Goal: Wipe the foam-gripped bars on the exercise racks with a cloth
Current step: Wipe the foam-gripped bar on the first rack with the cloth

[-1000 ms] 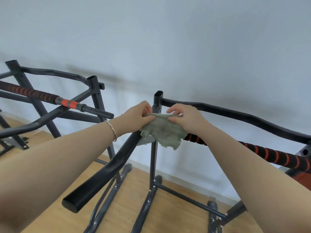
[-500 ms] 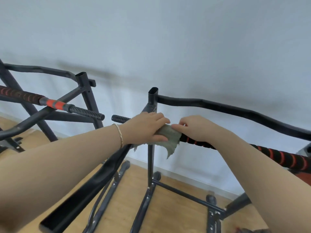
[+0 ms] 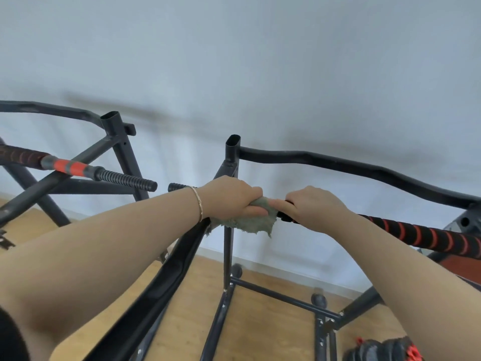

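Green cloth point(image 3: 256, 222) clenched round the bar point(image 3: 416, 235) by left hand point(image 3: 229, 196).

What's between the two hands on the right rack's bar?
Head view: only the grey-green cloth, gripped by the left hand; the right hand grips the foam bar beside it.

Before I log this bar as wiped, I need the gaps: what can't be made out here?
Head view only:
- Right bar where it is gripped: hidden by the cloth, left hand and right hand.
- Its far end: cut off by the right edge.
- Left bar: far end cut off by the left edge.
- Black-and-red thing: cut by the bottom edge, unidentifiable.
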A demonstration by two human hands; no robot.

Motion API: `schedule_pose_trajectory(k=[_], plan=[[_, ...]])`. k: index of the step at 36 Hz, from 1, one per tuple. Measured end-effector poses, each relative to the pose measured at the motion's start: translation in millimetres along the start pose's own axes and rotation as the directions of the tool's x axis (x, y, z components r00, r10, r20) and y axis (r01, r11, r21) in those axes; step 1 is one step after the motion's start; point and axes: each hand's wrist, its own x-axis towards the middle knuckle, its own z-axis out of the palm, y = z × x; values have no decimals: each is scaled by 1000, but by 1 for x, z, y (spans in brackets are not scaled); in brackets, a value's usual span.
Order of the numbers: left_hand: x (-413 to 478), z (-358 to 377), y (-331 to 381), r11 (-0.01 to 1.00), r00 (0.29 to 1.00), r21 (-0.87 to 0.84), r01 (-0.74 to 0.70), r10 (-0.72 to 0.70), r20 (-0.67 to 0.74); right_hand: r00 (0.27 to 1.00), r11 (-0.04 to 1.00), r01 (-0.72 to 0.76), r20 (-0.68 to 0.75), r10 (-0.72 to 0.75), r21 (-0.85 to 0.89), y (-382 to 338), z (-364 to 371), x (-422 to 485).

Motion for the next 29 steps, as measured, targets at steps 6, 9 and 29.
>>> schedule_pose_trajectory(k=[6,9,29], plan=[[-19,2,-20,988,999,-152,-40,38,-13,999,998,17,-38,-20,-60,1,1,-5],[-29,7,-30,980,994,-180,-87,75,-74,1000,999,2,-6,-2,-34,3,-1,-5],[-69,-3,-72,960,992,269,71,-41,-118,995,967,-72,85,52,243,-10,-24,4]])
